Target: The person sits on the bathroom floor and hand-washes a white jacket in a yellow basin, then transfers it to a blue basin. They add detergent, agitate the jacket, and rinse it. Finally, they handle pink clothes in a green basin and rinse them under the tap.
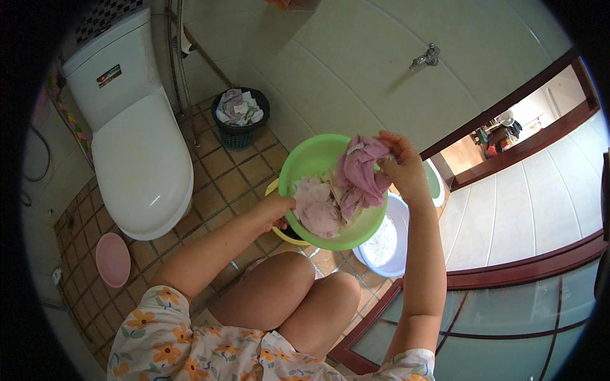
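Note:
My left hand (276, 212) grips the near left rim of a light green plastic basin (310, 152), which is held up off the floor. Over the basin's right side, my right hand (402, 164) pinches a bunched mauve cloth (363, 166). That cloth hangs down into the basin. Beside it lies a crumpled pale pink cloth (317, 207), partly against some cream fabric (345, 216). Below and to the right stands a pale blue basin (398, 264) with white suds (381, 243) in it. A yellow basin (296, 240) is mostly hidden beneath the green one.
A white toilet (143, 162) with its lid down stands at the left, near a pink basin (113, 259). A dark wastebasket (236, 135) holds crumpled paper. A metal tap (425, 57) projects from the tiled wall. At the right are a doorway and a framed glass door (500, 309).

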Available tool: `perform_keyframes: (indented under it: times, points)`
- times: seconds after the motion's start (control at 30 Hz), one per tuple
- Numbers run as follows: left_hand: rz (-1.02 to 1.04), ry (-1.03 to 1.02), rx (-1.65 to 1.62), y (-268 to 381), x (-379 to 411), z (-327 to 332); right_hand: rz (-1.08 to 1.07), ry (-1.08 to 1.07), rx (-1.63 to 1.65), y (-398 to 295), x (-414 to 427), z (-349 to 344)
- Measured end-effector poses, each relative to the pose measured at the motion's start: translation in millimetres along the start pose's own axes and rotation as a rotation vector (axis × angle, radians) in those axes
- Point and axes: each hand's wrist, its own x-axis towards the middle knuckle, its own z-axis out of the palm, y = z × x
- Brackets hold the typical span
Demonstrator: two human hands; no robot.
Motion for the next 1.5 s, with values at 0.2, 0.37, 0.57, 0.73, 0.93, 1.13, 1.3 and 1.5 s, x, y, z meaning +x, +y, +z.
perform_keyframes:
  times: [0.2,0.37,0.57,0.73,0.93,1.13,1.3,1.5]
  points:
    - [-0.024,-0.026,-0.033,-4.6,-4.1,2.6,-0.574,0.054,-0.553,-10.2,-5.0,30.8]
    - [-0.055,-0.024,-0.020,-8.7,-1.9,-5.1,-0.258,0.169,-0.517,14.7,-23.5,47.9]
    - [-0.030,-0.008,0.015,-19.1,-6.5,-6.7,0.358,-0.150,-0.237,78.3,-42.2,40.8]
    - [-0.041,-0.015,0.012,-14.7,-20.0,-4.7,0.398,-0.057,0.191,76.6,-51.6,43.9]
    - [-0.015,-0.077,-0.006,-3.9,-9.1,6.2,-0.588,-0.124,-0.589,51.2,-38.1,66.8]
    - [-0.102,-0.044,-0.136,28.7,15.4,8.6,-0.318,-0.045,-0.495,13.0,2.8,34.4]
    - [-0.140,-0.048,-0.249,73.6,44.0,2.8,-0.184,0.636,-0.788,-44.0,112.0,-61.7]
    - [-0.011,-0.052,-0.279,97.6,85.0,13.3,-0.104,0.641,-1.051,-50.3,212.5,-106.4]
